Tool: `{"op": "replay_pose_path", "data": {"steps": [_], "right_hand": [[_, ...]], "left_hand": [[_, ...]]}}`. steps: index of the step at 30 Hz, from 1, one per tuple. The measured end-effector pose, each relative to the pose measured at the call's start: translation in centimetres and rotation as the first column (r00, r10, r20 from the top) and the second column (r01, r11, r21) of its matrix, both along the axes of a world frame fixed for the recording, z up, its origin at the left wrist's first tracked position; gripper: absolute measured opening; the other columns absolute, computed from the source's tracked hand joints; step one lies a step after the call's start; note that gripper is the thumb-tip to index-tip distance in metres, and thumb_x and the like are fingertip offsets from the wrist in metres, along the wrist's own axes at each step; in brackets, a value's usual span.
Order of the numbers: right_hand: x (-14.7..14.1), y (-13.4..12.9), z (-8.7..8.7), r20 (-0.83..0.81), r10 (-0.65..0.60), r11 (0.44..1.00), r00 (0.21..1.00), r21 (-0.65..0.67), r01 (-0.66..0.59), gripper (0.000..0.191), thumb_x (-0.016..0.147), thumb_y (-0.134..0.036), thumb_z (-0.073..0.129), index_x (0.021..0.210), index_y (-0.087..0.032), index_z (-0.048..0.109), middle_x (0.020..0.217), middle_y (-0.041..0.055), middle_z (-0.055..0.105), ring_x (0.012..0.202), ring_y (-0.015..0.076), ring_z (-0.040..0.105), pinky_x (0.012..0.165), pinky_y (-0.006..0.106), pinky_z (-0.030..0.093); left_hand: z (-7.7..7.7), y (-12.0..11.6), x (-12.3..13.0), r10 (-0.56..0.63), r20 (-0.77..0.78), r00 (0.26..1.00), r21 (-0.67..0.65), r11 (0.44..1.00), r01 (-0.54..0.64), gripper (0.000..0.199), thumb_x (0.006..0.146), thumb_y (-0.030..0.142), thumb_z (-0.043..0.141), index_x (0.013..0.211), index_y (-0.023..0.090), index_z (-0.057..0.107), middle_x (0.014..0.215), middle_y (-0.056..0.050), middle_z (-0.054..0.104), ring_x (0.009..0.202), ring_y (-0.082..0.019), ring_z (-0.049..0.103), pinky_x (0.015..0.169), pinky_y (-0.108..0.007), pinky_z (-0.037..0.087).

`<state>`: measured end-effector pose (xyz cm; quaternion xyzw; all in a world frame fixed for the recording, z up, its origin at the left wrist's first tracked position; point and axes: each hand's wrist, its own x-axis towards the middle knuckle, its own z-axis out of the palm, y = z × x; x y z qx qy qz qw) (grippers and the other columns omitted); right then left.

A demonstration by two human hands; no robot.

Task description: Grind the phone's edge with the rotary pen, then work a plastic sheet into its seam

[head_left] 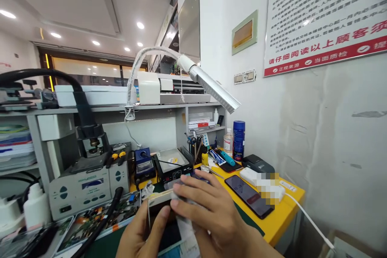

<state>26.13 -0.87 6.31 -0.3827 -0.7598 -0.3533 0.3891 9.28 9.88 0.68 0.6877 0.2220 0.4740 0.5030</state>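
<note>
A white-edged smartphone [165, 239] with a dark screen is held low in front of me, tilted. My left hand [144, 231] grips its left side, with the thumb on the front face. The fingers of my right hand [216, 211] curl over its top and right edge. A pale, thin sheet [188, 227], film or wipe I cannot tell, lies under my right hand against the phone. My right thumb and palm are mostly hidden.
Left are a grey rework station [87, 191] and a tray of circuit boards [102, 213] crossed by a black hose. A black-and-white heating plate [172, 163] stands behind my hands. Right, a phone [249, 196] and white power strip [260, 183] lie on the yellow bench [282, 215]. A lamp [214, 88] hangs above.
</note>
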Motion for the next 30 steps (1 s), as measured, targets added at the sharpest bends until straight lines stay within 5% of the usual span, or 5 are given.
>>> {"op": "replay_pose_path", "data": {"steps": [9, 12, 16, 24, 30], "right_hand": [[-2.7, 2.4, 0.2, 0.030, 0.015, 0.999, 0.999, -0.039, -0.013, 0.034, 0.090, -0.018, 0.053, 0.119, -0.018, 0.070, 0.131, 0.0025, 0.073, 0.124, 0.0188, 0.064, 0.118, 0.038, 0.039], [-1.9, 2.5, 0.1, 0.011, 0.023, 0.998, 1.000, -0.051, -0.022, 0.035, 0.088, -0.014, 0.053, 0.118, -0.017, 0.070, 0.130, 0.0040, 0.073, 0.126, 0.0184, 0.064, 0.115, 0.036, 0.043], [0.0, 1.7, -0.3, -0.082, 0.037, 0.995, 0.996, -0.089, -0.044, 0.037, 0.086, -0.006, 0.052, 0.116, -0.016, 0.072, 0.128, 0.0094, 0.074, 0.128, 0.0229, 0.064, 0.106, 0.039, 0.054], [0.1, 2.9, -0.9, -0.079, 0.013, 0.992, 0.997, -0.128, -0.023, 0.038, 0.097, -0.004, 0.049, 0.127, -0.016, 0.069, 0.130, 0.0123, 0.073, 0.132, 0.0257, 0.062, 0.106, 0.045, 0.055], [-0.1, 4.2, -0.1, -0.133, -0.006, 0.995, 0.991, -0.095, -0.007, 0.042, 0.098, -0.002, 0.045, 0.131, -0.017, 0.068, 0.135, 0.0122, 0.070, 0.136, 0.0249, 0.058, 0.112, 0.047, 0.051]], "left_hand": [[0.7, 0.1, -0.5, 0.090, -0.127, 0.988, 0.054, 0.995, -0.083, 0.050, 0.074, 0.066, 0.074, 0.096, 0.021, 0.072, 0.102, -0.007, 0.078, 0.094, -0.031, 0.071, 0.085, -0.035, 0.061], [0.7, 1.0, -1.0, -0.029, -0.244, 0.969, 0.028, 0.999, 0.037, 0.048, 0.074, 0.065, 0.073, 0.092, 0.020, 0.069, 0.094, -0.006, 0.074, 0.085, -0.028, 0.065, 0.078, -0.034, 0.058], [0.8, 2.0, -1.9, -0.292, -0.434, 0.852, -0.091, 0.956, 0.280, 0.038, 0.086, 0.057, 0.068, 0.090, 0.019, 0.066, 0.083, 0.000, 0.063, 0.077, -0.020, 0.055, 0.068, -0.027, 0.048], [1.6, 2.5, -2.1, -0.372, -0.288, 0.883, -0.211, 0.924, 0.320, 0.025, 0.085, 0.040, 0.075, 0.087, 0.018, 0.065, 0.074, 0.003, 0.059, 0.068, -0.014, 0.052, 0.063, -0.023, 0.041], [0.9, 3.0, -2.1, -0.421, -0.101, 0.901, -0.435, 0.833, 0.341, 0.024, 0.086, 0.035, 0.077, 0.094, 0.015, 0.068, 0.084, -0.006, 0.074, 0.074, -0.020, 0.071, 0.072, -0.032, 0.058]]}}
